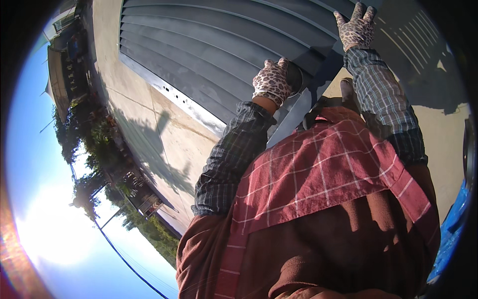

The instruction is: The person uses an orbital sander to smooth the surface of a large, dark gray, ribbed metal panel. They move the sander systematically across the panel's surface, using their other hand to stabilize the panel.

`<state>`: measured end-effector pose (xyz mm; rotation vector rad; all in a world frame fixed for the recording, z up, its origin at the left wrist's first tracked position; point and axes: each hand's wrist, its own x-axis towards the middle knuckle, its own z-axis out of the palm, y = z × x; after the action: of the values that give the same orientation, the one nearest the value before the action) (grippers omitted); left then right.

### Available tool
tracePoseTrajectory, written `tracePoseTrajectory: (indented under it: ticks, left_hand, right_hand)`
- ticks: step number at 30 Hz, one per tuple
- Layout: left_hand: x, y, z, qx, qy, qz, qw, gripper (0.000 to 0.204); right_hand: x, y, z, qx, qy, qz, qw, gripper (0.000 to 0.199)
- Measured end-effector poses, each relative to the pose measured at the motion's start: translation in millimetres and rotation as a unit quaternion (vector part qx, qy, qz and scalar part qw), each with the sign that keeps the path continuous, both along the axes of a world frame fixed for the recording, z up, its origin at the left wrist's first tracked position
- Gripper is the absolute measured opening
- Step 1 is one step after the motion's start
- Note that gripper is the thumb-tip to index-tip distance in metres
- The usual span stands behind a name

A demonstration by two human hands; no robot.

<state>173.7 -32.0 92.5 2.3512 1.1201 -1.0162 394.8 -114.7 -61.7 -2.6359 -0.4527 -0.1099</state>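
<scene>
Fingers of your right hand (356,32) are spread apart at the right edge of the slatted panel (199,52), and one cannot tell if they touch it; opened so wide, they would suit for steadying or for balance. Your left hand (273,82) is over the near part of the panel, its fingers bent and close together, just beside a dark rounded shape (296,78); whether they are clamped on this shape, or it is only a shadow, one cannot tell. The grey panel itself is in front of you, with a pale edge strip (172,92) along its near left side, next to the concrete floor (149,114). To the right of the panel falls a striped shadow (411,37), so light seems to pass through it and probably the panel is raised.
</scene>
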Motion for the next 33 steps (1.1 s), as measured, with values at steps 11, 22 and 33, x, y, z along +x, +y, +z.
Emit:
tracePoseTrajectory:
  ticks: [11, 22, 33]
  left_hand:
    - [-14, 92, -20, 0.099, 0.005, 0.106, 0.990, 0.090]
    - [-4, 11, -5, 0.024, 0.004, -0.030, 0.999, 0.076]
    - [-10, 35, -8, 0.051, 0.006, 0.001, 0.999, 0.080]
  right_hand:
    - [-1, -2, 12, -0.032, 0.035, -0.004, 0.999, 0.091]
    - [1, -3, 16, 0.010, 0.043, 0.000, 0.999, 0.090]
    - [-2, -2, 5, -0.004, 0.019, 0.000, 1.000, 0.089]
